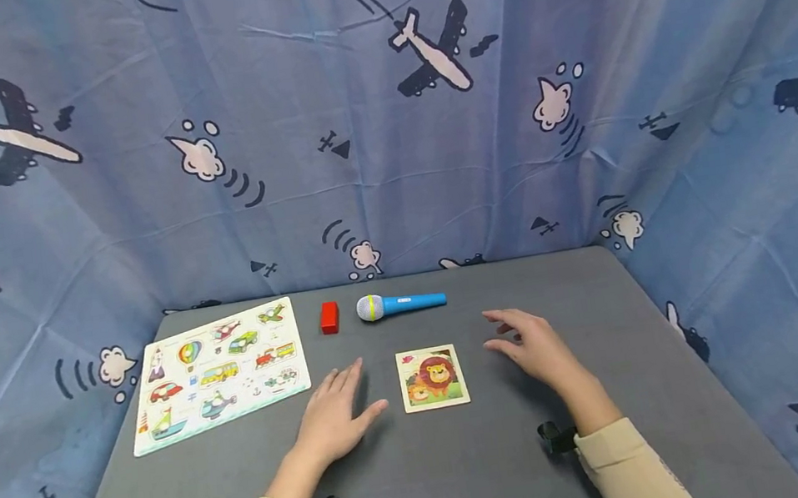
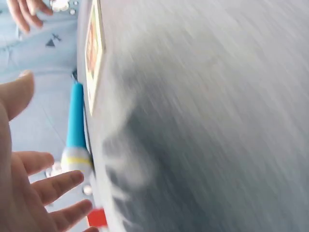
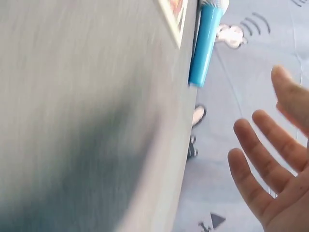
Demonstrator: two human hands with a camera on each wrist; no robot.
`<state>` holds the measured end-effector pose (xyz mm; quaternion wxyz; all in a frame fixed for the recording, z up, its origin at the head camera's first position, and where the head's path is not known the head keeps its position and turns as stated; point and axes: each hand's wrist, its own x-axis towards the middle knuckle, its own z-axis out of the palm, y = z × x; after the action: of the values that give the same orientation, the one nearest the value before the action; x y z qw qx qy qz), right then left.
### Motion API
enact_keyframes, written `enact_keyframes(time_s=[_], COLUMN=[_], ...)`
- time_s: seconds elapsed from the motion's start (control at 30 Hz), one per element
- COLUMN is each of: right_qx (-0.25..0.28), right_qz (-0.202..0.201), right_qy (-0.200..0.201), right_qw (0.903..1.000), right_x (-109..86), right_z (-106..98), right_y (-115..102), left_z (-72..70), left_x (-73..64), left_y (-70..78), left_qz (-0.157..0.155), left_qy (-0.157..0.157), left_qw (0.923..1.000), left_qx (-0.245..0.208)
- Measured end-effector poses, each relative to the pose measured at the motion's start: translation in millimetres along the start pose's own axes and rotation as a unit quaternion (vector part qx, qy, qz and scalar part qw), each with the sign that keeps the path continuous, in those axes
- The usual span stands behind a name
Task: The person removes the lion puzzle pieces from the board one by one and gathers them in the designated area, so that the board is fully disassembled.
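Note:
My left hand (image 1: 334, 417) hovers over the grey table with fingers extended and thumb spread, holding nothing. It lies between a white picture board (image 1: 241, 425) of vehicles and a small square lion puzzle (image 1: 433, 378). To the puzzle's right, my right hand (image 1: 537, 349) is raised with loosely bent fingers and nothing in them. Behind the puzzle lies a blue toy microphone (image 1: 414, 302), its silver head toward the left. A red block (image 1: 329, 318) sits left of the microphone. In the right wrist view the microphone (image 3: 205, 46) appears beyond the spread fingers (image 3: 260, 159).
The grey table (image 1: 431, 489) runs back to a blue curtain (image 1: 352, 120) printed with airplanes, which also hangs along both sides. Black wrist straps (image 1: 558, 437) show at the cuffs of my light sleeves (image 1: 633, 471).

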<state>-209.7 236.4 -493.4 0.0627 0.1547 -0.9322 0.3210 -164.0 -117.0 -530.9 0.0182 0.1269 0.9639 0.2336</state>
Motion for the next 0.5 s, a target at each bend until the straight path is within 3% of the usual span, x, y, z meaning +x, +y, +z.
enact_keyframes(time_s=[0.23, 0.5], right_qx=[0.033, 0.045], right_qz=[0.043, 0.097], right_qy=[-0.02, -0.052], right_qw=[0.9984, 0.993], right_x=[7.0, 27.8], right_z=[28, 61], right_y=[-27, -53], left_z=[15.1, 33.7], left_x=[20.1, 44.3], left_y=[31.3, 41.3], left_qz=[0.02, -0.035], left_qy=[-0.022, -0.007], left_qw=[0.999, 0.9993], left_qx=[-0.032, 0.007])
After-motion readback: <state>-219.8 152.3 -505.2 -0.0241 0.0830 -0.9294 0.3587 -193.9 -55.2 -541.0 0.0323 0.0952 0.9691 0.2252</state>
